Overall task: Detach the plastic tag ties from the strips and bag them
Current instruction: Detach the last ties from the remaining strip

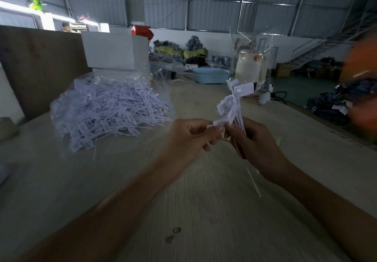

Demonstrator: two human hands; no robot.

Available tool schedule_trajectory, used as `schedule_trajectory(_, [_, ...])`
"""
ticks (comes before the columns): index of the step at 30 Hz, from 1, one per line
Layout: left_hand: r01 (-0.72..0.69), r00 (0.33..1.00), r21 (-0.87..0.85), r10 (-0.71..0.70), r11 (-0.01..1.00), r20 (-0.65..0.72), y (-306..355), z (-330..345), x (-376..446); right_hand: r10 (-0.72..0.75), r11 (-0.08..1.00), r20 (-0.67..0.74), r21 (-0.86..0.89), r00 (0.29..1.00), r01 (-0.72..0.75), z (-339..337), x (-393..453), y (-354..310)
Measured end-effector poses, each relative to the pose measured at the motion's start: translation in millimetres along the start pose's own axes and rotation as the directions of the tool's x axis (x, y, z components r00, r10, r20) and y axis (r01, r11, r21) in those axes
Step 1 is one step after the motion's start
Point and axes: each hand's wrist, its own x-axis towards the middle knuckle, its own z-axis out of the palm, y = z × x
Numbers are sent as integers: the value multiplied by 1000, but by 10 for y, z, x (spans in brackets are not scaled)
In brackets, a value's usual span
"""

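Observation:
My right hand (pixel 254 145) grips a strip of white plastic tag ties (pixel 232 107) held upright above the table, the flat tag heads fanned out at the top and a thin tail sticking down past my wrist. My left hand (pixel 189 137) pinches one tag head at the bottom of the strip, right beside my right fingertips. A clear plastic bag (pixel 61 107) lies on the table to the left, with a big pile of loose white tag ties (pixel 110 111) in it and spilling from its mouth.
A wooden table (pixel 204 200) runs under my hands. A white box (pixel 114 51) stands behind the bag, a brown board at far left. A blue basket (pixel 211 75) and a clear-wrapped cream container (pixel 251 66) sit farther back. Dark cloth lies at the right edge.

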Motion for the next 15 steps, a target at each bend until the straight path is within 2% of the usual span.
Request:
schedule_trajectory(3, [-11,1000,-9,11,1000,8,1,14,-9,-30,999,-33,-12,999,30,31,-1,-49])
schedule_trajectory(7, [-4,1000,-152,5,988,5,11,22,0,-17,998,-56,-60,998,14,23,10,-37])
schedule_trajectory(11, [38,999,-299,-27,953,42,11,-13,9,3,989,16,-146,1000,-1,-24,33,55])
schedule_trajectory(15, [70,997,-253,-77,965,-19,0,-44,23,-5,952,73,-306,997,27,-9,25,152])
